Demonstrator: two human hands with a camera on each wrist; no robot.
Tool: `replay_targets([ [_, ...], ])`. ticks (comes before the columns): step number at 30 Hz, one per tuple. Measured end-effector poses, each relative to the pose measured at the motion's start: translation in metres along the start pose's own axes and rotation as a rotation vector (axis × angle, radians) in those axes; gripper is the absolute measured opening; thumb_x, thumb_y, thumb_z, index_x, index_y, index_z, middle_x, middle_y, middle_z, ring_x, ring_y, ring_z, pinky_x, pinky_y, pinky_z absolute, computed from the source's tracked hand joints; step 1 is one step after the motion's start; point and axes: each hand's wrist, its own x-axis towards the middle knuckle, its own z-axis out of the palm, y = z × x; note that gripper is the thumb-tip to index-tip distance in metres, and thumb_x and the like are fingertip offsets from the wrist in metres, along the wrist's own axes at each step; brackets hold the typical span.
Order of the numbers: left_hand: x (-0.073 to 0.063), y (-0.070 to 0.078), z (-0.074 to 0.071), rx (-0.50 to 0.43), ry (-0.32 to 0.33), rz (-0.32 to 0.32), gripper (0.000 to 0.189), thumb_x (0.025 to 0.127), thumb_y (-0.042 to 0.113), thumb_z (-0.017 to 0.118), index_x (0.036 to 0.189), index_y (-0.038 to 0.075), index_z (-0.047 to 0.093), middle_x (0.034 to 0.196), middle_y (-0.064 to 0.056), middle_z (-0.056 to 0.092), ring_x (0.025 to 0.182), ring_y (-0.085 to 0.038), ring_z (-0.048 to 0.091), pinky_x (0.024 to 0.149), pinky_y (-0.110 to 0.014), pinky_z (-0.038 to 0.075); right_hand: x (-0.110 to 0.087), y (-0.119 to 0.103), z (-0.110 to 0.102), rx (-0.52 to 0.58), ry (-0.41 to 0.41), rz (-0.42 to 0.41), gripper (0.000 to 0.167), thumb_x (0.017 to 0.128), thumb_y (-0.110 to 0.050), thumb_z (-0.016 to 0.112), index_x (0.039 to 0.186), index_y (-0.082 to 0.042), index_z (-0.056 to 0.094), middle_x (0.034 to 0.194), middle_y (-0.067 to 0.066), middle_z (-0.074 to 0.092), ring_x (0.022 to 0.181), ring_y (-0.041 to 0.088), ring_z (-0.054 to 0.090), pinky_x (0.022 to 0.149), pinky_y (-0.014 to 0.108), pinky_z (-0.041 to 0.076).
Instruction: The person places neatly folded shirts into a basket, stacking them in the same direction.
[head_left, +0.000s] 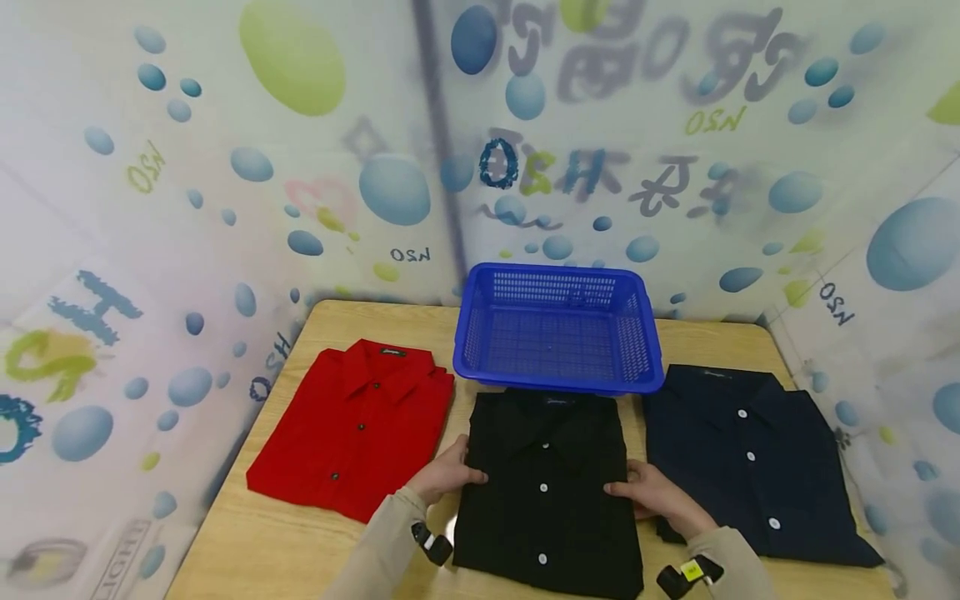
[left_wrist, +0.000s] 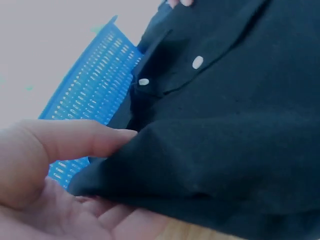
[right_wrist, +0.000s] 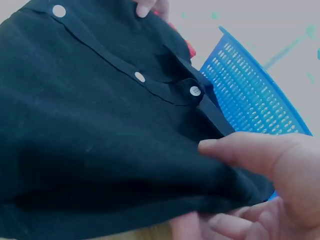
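Observation:
A folded black shirt (head_left: 544, 500) with white buttons lies in the middle, its collar toward the blue basket. My left hand (head_left: 447, 472) grips its left edge, thumb on top and fingers beneath, as the left wrist view shows of the black cloth (left_wrist: 210, 150). On the opposite edge my right hand (head_left: 660, 492) pinches the shirt the same way; in the right wrist view the thumb presses the black fabric (right_wrist: 125, 135) from above while the fingers go under it. The side edges look slightly raised off the wood in the wrist views.
Behind the black shirt stands a blue plastic basket (head_left: 555, 385) with perforated walls. A folded red shirt (head_left: 367, 442) lies to the left, a folded navy shirt (head_left: 750, 483) to the right. All are on a wooden table (head_left: 277, 550), with printed curtains (head_left: 375, 100) around it.

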Motion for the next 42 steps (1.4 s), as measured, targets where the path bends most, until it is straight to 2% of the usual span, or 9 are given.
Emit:
replay_targets([
  [5,0.005,-0.005,0.001,-0.064,-0.055,0.017,0.075,0.073,-0.008,0.063,0.138,-0.013,0.025,0.134,-0.026,0.043,0.123,-0.039,0.041,0.106,-0.055,0.029,-0.001,0.000,0.001,0.037,-0.031,-0.150,0.074,0.089,-0.014,0.066,0.142,0.017,0.024,0.137,0.035,0.042,0.128,0.048,0.038,0.103,0.058,0.031],
  [8,0.007,-0.008,0.003,-0.097,-0.074,0.025,0.079,0.071,-0.010,0.060,0.141,-0.012,0.023,0.137,-0.026,0.043,0.122,-0.037,0.044,0.105,-0.053,0.031,0.000,0.003,0.003,0.111,-0.055,-0.206,0.075,0.090,-0.010,0.063,0.145,0.015,0.018,0.142,0.035,0.036,0.129,0.045,0.038,0.103,0.055,0.034],
  [12,0.009,-0.009,0.005,-0.128,-0.108,0.054,0.090,0.071,-0.012,0.058,0.149,-0.007,0.014,0.147,-0.026,0.032,0.130,-0.037,0.036,0.108,-0.053,0.026,0.001,0.006,0.004,0.150,-0.052,-0.213,0.078,0.090,-0.007,0.063,0.147,0.011,0.012,0.144,0.033,0.035,0.129,0.041,0.041,0.103,0.053,0.034],
  [17,0.011,-0.008,0.006,-0.116,-0.136,0.067,0.098,0.073,-0.011,0.057,0.154,0.001,0.002,0.157,-0.021,0.011,0.139,-0.037,0.017,0.111,-0.055,0.016,0.001,0.004,0.005,0.142,-0.052,-0.208,0.087,0.089,-0.006,0.063,0.150,0.009,0.002,0.153,0.032,0.013,0.140,0.044,0.016,0.110,0.059,0.015],
  [23,0.007,-0.004,0.005,-0.053,-0.147,0.061,0.092,0.081,-0.005,0.058,0.154,0.003,0.002,0.159,-0.018,0.008,0.141,-0.036,0.014,0.111,-0.059,0.009,-0.005,-0.002,0.004,0.119,-0.078,-0.220,0.092,0.089,-0.004,0.062,0.148,0.010,-0.008,0.154,0.031,-0.006,0.141,0.045,-0.003,0.110,0.059,0.006],
  [27,0.003,-0.002,0.005,-0.033,-0.167,0.079,0.090,0.085,-0.003,0.058,0.155,0.005,0.001,0.160,-0.016,0.004,0.142,-0.034,0.011,0.112,-0.058,0.006,-0.011,-0.005,0.004,0.097,-0.094,-0.247,0.094,0.089,-0.004,0.063,0.148,0.010,-0.010,0.154,0.032,-0.005,0.140,0.046,0.005,0.109,0.060,0.008],
  [32,-0.004,-0.001,0.005,-0.040,-0.212,0.093,0.088,0.088,-0.002,0.056,0.154,0.005,-0.001,0.159,-0.018,-0.001,0.142,-0.035,0.006,0.112,-0.057,0.005,-0.021,-0.008,0.006,0.074,-0.124,-0.314,0.094,0.091,-0.004,0.063,0.146,0.011,-0.012,0.152,0.036,-0.002,0.135,0.048,0.024,0.107,0.058,0.022],
  [37,-0.016,0.001,0.006,-0.011,-0.256,0.117,0.087,0.090,0.000,0.056,0.154,0.005,-0.003,0.159,-0.019,-0.002,0.143,-0.036,0.003,0.112,-0.058,0.003,-0.033,-0.009,0.009,0.055,-0.166,-0.392,0.094,0.091,-0.004,0.062,0.145,0.013,-0.013,0.149,0.041,0.000,0.124,0.047,0.042,0.094,0.039,0.044],
  [42,-0.024,0.001,0.005,0.020,-0.255,0.145,0.086,0.091,-0.001,0.056,0.154,0.004,-0.001,0.159,-0.018,0.001,0.142,-0.035,0.006,0.112,-0.057,0.006,-0.041,-0.011,0.012,0.030,-0.162,-0.436,0.093,0.092,-0.006,0.062,0.145,0.014,-0.011,0.149,0.041,-0.003,0.122,0.047,0.043,0.089,0.031,0.047],
])
